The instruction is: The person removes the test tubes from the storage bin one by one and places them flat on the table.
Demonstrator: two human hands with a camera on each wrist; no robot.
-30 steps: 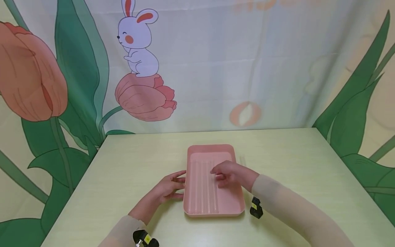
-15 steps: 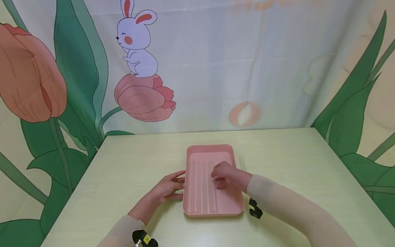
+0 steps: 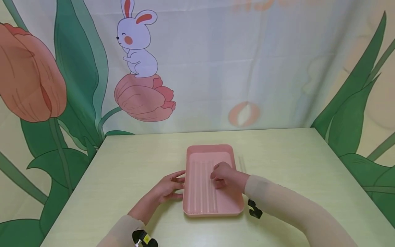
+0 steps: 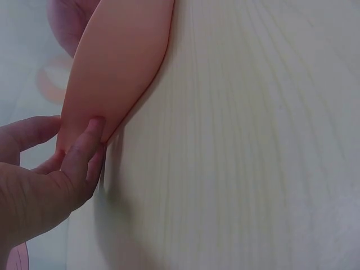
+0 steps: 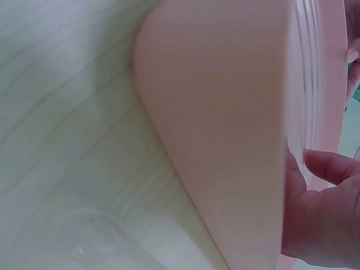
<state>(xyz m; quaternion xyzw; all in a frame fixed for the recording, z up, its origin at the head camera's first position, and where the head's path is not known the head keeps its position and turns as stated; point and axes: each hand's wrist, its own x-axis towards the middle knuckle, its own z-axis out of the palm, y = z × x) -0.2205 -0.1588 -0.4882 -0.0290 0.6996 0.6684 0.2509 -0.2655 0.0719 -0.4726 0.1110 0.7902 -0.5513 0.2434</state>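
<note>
left grip (image 3: 169,188) spread, touching the pink tray (image 3: 229,202), holding nothing; right grip (image 3: 226,176) curled at the clear tubes (image 3: 203,193), can't tell if pinching. sideways nudge could roll them.

The person wears long, plain beige sleeves, smooth and fairly close-fitting. The left sleeve (image 3: 121,230) ends in a slightly uneven cuff; the right sleeve (image 3: 290,202) shows a faint greyish patch near its cuff. Below the left cuff sits a small black wrist camera (image 3: 152,243) with a yellow label (image 3: 147,239) and a silvery, screw-like part (image 3: 138,243). A second black wrist camera (image 3: 255,210), angular and notched, shows under the right cuff.
</note>
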